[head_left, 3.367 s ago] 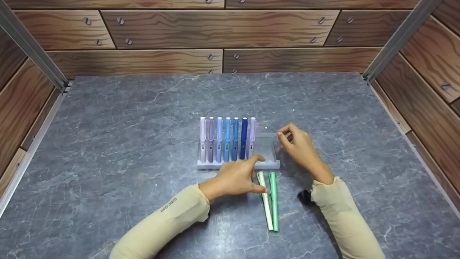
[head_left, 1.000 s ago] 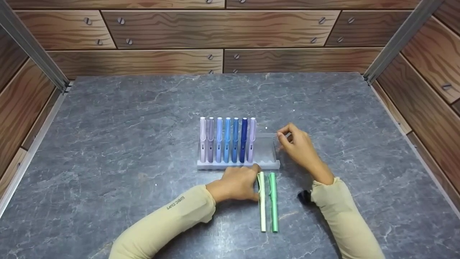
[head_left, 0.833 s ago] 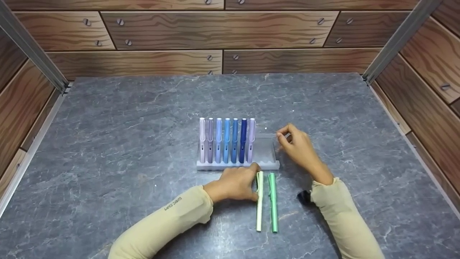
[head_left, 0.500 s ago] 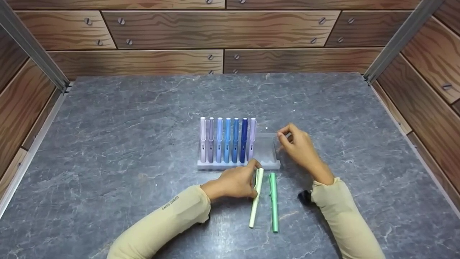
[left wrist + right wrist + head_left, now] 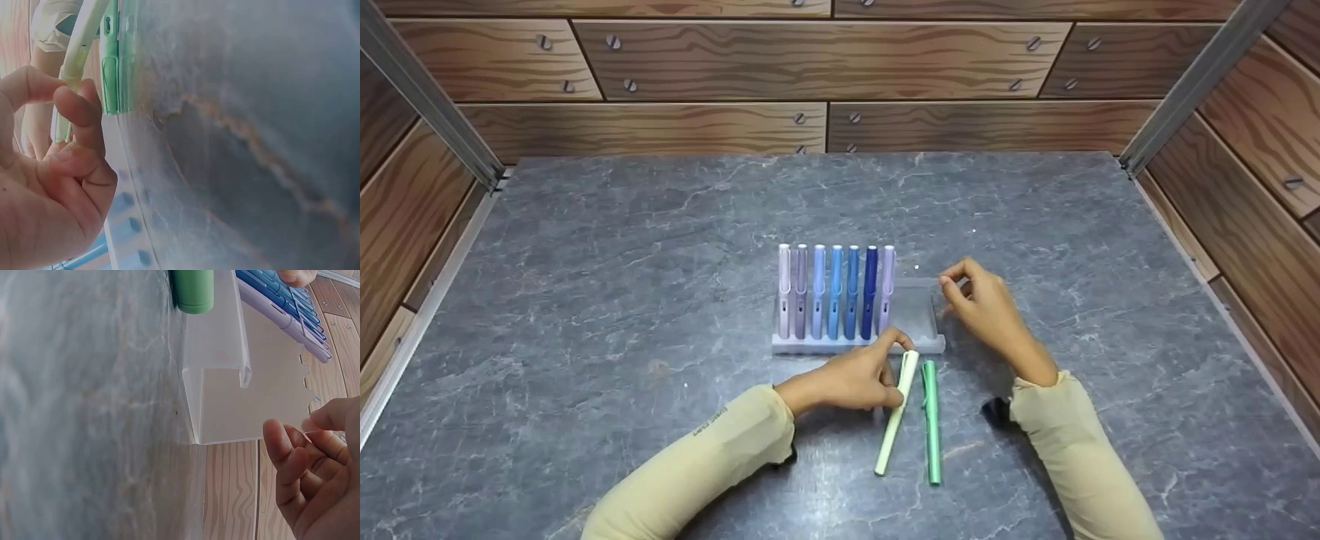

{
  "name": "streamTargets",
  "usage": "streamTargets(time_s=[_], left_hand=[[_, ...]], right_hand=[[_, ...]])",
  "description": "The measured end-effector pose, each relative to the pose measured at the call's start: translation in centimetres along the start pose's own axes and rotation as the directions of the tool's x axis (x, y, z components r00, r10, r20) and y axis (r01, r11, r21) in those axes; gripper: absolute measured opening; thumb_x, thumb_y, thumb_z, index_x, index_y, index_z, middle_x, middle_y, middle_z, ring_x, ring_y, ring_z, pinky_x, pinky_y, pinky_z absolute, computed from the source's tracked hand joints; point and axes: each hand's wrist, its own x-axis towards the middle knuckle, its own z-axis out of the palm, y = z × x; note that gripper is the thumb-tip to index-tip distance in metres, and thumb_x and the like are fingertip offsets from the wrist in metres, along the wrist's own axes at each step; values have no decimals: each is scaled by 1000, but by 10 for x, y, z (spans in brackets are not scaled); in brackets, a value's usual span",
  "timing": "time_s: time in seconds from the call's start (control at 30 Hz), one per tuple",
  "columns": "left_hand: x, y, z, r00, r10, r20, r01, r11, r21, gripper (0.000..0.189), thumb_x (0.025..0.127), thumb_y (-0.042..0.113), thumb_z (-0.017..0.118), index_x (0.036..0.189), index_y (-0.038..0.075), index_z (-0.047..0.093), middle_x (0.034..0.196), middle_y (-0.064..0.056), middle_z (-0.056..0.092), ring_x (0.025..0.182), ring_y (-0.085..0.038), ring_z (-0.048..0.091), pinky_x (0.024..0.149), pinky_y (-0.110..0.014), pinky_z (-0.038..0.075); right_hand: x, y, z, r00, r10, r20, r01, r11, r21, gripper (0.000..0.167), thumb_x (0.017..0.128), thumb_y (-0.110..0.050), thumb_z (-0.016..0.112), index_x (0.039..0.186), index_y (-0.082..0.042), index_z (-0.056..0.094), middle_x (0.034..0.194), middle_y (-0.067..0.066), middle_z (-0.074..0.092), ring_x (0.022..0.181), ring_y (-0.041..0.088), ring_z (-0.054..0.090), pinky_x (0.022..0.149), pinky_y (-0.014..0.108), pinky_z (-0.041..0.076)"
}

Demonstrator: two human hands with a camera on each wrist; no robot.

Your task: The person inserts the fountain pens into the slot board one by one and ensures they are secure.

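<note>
Between thumb and fingers, my left hand pinches a pale yellow-green pen near its capped end. The pen slants in front of the stand, its lower end toward me; in the left wrist view the same pen stands in front of the green one. A green pen lies on the table just right of it. Beyond is a clear pen stand holding several purple and blue pens side by side. My right hand pinches the stand's back right corner, partly hidden by the fingers.
The right part of the stand holds no pens. A grey marbled table surrounds everything, with wood-patterned panels behind and at the sides. A black strap shows by the right sleeve.
The pale pen has been taken hold of by my left hand, drawn left away from the green pen, and turned so its lower end points left. The right hand keeps its place.
</note>
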Motion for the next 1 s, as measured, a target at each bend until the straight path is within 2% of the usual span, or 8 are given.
streamTargets(time_s=[0.27,0.47,0.67,0.8,1.0], left_hand=[[-1,-1,0,1000,4,19,-1,989,-145,49,83,4,64,120,23,38,62,4,57,44,-9,48,44,-21,41],[-1,0,-1,1000,-10,9,11,987,-159,51,82,4,66,119,24,37,61,4,56,43,-9,46,43,-20,39],[-1,2,-4,1000,-3,13,5,984,-176,55,82,3,65,126,22,38,61,3,55,44,-9,45,44,-21,40],[-1,4,-5,1000,13,3,-13,976,-216,57,81,-1,64,128,18,37,62,3,54,45,-8,44,44,-20,39],[0,5,-5,999,38,-35,-45,970,-239,58,80,-2,64,127,18,37,64,2,55,51,-8,45,49,-20,39]], right_hand=[[-1,0,1,1000,1,-1,-1,1000,14,11,95,-9,57,97,1,60,89,15,66,64,32,67,51,17,42],[0,0,1,1000,-4,-6,4,1000,5,11,95,-9,57,97,1,60,88,15,66,64,31,67,52,17,43],[0,0,1,1000,2,-10,-2,1000,3,11,95,-8,57,98,1,61,89,16,67,64,31,67,52,17,44],[0,-1,1,1000,0,-4,0,1000,5,12,95,-9,57,98,2,60,90,16,67,65,32,67,53,17,44],[0,-2,0,1000,7,1,-7,1000,3,13,95,-11,57,99,2,60,91,17,67,66,34,68,54,17,45]])
